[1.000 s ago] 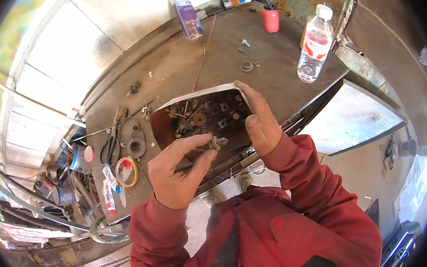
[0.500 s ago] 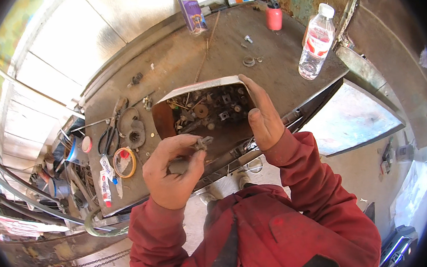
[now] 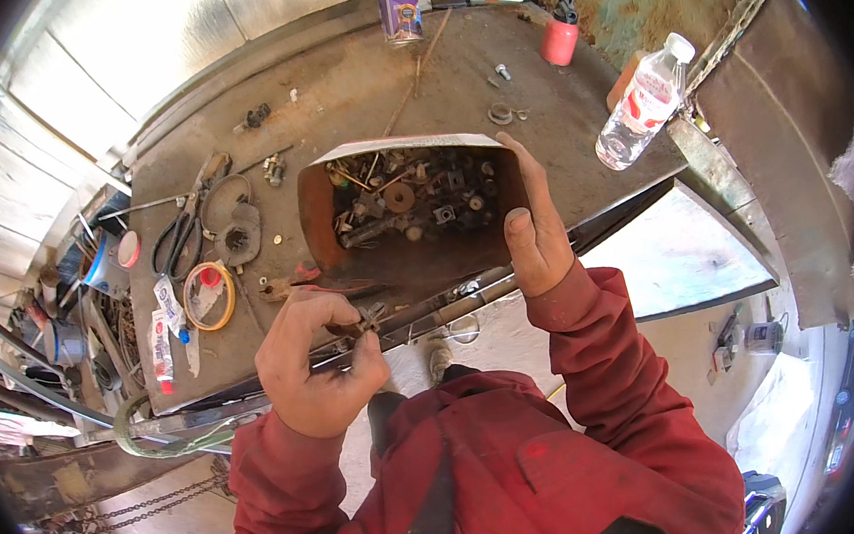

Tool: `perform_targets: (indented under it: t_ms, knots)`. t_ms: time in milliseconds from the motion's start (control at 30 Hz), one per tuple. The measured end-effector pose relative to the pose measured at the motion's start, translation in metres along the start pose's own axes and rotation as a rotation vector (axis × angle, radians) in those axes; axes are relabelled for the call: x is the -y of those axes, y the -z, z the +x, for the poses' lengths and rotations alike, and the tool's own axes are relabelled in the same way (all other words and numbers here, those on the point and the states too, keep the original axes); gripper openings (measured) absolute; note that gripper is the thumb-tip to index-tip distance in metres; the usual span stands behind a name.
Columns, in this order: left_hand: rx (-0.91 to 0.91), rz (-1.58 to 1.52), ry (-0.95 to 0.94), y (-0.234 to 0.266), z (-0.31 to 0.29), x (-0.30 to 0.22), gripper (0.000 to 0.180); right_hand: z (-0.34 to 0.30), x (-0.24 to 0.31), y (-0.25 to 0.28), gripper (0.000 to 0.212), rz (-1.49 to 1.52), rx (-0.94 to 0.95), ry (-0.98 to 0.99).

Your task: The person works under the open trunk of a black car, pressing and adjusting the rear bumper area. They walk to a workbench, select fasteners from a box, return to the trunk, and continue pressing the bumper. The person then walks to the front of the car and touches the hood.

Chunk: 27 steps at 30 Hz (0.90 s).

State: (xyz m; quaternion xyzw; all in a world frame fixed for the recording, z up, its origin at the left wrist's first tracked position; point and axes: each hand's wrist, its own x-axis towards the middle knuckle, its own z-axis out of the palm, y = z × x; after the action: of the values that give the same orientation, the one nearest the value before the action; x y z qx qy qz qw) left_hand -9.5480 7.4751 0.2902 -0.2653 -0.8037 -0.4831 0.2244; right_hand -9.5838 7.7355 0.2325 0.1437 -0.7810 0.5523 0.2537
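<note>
Between the thumb and fingers of my left hand [image 3: 312, 364] is a small metal fitting [image 3: 376, 318], its exact kind too small to make out. This hand is in front of the box's near left corner, at the bench edge. My right hand [image 3: 538, 243] grips the right wall of a tilted open metal box [image 3: 320, 215], thumb on the near side and the other fingers partly hidden behind the wall. Loose bolts, washers and other small hardware [image 3: 402, 198] lie heaped toward the far side inside. Beside my left hand, red-handled pliers [image 3: 298, 279] rest partly hidden on the bench.
The brown workbench [image 3: 333, 94] carries scissors [image 3: 181, 226], a tape roll [image 3: 211, 296] and glue tubes [image 3: 162, 350] at left. Behind the box stand a purple can [image 3: 400, 6], a red bottle [image 3: 560, 41] and a clear water bottle [image 3: 643, 104]. Tools crowd a bin [image 3: 104, 267] at far left.
My left hand has drawn down and left, away from the box opening, with the fitting still pinched. My right hand keeps its hold on the box. The view has shifted slightly.
</note>
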Motion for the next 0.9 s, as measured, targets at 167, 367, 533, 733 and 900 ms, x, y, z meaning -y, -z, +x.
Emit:
perform_targets:
  t_ms: [167, 367, 533, 733, 900]
  knots:
    - [-0.015, 0.059, -0.075, -0.001, 0.002, 0.002, 0.032, 0.001, 0.000, 0.001, 0.077, 0.012, 0.014, -0.004]
    - [0.036, 0.092, -0.106, -0.005, 0.014, 0.000, 0.031, 0.000, 0.002, 0.002, 0.076, 0.010, 0.010, -0.002]
    - [0.049, 0.134, -0.099, -0.009, 0.024, -0.001, 0.030, 0.000, 0.001, 0.001, 0.076, 0.008, -0.002, 0.011]
    - [0.159, 0.285, -0.057, -0.012, 0.047, -0.009, 0.031, -0.002, -0.001, 0.000, 0.075, 0.012, -0.012, 0.015]
    - [0.348, 0.368, 0.091, -0.017, 0.067, -0.018, 0.029, -0.001, 0.000, 0.002, 0.075, -0.002, 0.002, -0.014]
